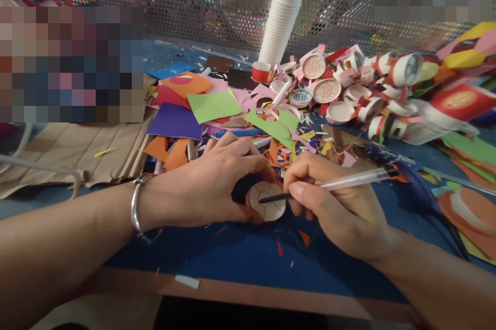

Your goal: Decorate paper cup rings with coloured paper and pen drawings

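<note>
Viewed from my remote post; clock centred on the round cup piece, twelve being the far side.

Item: left hand [211, 185], grip pinching the round cup piece [276, 210] by its edge between thumb and fingers, pale face up, inked with an inner circle and radiating lines.
Item: right hand [335, 203], at four o'clock, grip clasping a clear-barrelled pen [349, 179], dark tip at the drawn face, barrel slanting toward two.
Item: silver bracelet [134, 206], left wrist, nine o'clock.
Item: bench [240, 252], blue, strewn with snippets.
Item: purple sheet [174, 122], ten o'clock.
Item: green sheet [215, 108], eleven, near it.
Item: heap of cut cup pieces [327, 91], one o'clock, several with inked grids.
Item: corrugated cardboard [77, 149], between nine and ten.
Item: stack of paper cups [281, 22], twelve o'clock, tall and tilted.
Item: second cup stack [455, 105], two o'clock, leaning, blurred.
Item: perforated screen [186, 4], twelve, behind all.
</note>
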A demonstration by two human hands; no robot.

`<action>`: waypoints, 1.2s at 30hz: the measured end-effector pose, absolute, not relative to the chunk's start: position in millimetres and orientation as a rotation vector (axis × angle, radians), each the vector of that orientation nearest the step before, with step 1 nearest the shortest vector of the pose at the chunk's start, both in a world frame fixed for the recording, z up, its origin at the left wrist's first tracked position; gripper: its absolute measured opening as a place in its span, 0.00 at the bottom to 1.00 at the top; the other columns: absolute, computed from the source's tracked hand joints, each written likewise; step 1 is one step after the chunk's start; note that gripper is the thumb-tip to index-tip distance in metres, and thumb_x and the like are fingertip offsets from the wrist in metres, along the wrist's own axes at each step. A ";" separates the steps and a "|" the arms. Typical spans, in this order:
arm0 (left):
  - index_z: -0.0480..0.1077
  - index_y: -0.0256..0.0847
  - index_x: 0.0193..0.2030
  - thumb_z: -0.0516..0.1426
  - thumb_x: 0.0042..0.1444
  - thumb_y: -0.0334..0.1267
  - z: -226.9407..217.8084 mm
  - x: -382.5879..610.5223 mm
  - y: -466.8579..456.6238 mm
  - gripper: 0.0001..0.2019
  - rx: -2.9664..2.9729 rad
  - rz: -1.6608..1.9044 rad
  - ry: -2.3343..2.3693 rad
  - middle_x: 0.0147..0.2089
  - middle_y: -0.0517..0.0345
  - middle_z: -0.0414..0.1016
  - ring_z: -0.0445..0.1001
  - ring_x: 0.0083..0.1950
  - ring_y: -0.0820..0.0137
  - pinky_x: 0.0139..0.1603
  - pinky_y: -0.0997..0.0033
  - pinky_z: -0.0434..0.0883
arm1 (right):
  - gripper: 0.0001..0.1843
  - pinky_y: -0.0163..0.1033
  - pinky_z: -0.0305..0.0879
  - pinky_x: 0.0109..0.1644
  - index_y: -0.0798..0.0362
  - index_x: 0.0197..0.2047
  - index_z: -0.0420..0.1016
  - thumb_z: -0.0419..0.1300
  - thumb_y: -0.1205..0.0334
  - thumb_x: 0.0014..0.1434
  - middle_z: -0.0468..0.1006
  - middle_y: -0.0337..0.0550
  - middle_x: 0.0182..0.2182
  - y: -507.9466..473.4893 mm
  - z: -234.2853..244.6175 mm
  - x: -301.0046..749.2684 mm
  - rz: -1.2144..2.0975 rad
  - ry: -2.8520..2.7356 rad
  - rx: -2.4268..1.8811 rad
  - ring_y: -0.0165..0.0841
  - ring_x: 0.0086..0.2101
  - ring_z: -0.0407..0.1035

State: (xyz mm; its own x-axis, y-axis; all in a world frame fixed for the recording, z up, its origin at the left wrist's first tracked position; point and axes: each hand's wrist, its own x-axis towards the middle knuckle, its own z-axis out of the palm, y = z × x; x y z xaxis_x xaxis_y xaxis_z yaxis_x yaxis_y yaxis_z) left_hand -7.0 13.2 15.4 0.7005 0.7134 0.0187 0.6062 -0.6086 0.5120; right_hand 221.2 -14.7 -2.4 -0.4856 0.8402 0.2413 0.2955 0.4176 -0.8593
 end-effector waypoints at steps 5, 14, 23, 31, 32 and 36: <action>0.74 0.49 0.52 0.71 0.51 0.48 13.1 -8.0 13.6 0.22 2.456 0.308 1.017 0.54 0.53 0.70 0.64 0.60 0.50 0.59 0.47 0.65 | 0.11 0.33 0.61 0.27 0.50 0.37 0.69 0.52 0.62 0.73 0.70 0.32 0.24 -15.4 -3.3 218.0 1.063 -2.016 -0.905 0.25 0.23 0.63; 0.75 0.49 0.52 0.71 0.50 0.48 13.6 -7.0 13.3 0.24 2.461 0.320 0.997 0.53 0.53 0.70 0.64 0.60 0.51 0.60 0.50 0.63 | 0.11 0.31 0.61 0.25 0.50 0.37 0.73 0.54 0.66 0.72 0.73 0.33 0.25 -14.7 0.2 222.8 1.097 -1.851 -0.922 0.24 0.24 0.66; 0.75 0.50 0.52 0.70 0.51 0.48 13.9 -8.3 13.6 0.22 2.473 0.317 0.987 0.53 0.55 0.70 0.64 0.61 0.52 0.60 0.51 0.63 | 0.11 0.30 0.63 0.24 0.51 0.38 0.74 0.55 0.62 0.73 0.74 0.33 0.24 -12.2 2.2 230.6 1.170 -1.814 -0.948 0.24 0.22 0.66; 0.74 0.51 0.53 0.70 0.50 0.46 12.6 -7.7 12.6 0.22 2.486 0.303 1.006 0.54 0.56 0.71 0.66 0.60 0.52 0.59 0.53 0.64 | 0.15 0.30 0.63 0.25 0.51 0.35 0.74 0.54 0.59 0.75 0.72 0.33 0.23 -18.5 4.0 237.8 0.993 -1.964 -0.955 0.23 0.23 0.66; 0.74 0.52 0.53 0.70 0.50 0.46 12.0 -7.7 12.4 0.23 2.492 0.310 1.003 0.54 0.57 0.71 0.66 0.60 0.53 0.60 0.53 0.64 | 0.15 0.30 0.62 0.25 0.51 0.35 0.74 0.54 0.60 0.75 0.72 0.33 0.23 -19.2 3.5 238.1 0.974 -1.976 -0.955 0.23 0.23 0.65; 0.74 0.52 0.54 0.70 0.49 0.48 9.4 -7.7 12.3 0.24 2.527 0.331 0.993 0.54 0.56 0.72 0.66 0.60 0.53 0.63 0.49 0.62 | 0.14 0.32 0.62 0.24 0.51 0.36 0.74 0.54 0.60 0.74 0.72 0.34 0.24 -21.3 1.1 237.3 0.924 -2.012 -0.954 0.24 0.22 0.65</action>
State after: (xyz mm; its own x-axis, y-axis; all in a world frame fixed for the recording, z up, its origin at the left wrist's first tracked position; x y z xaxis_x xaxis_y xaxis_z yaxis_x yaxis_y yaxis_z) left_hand -7.7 12.3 9.4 0.7190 0.6914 0.0713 0.5957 -0.6658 0.4494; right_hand 237.3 -21.3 1.1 -0.4713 0.8321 0.2924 0.3200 0.4703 -0.8225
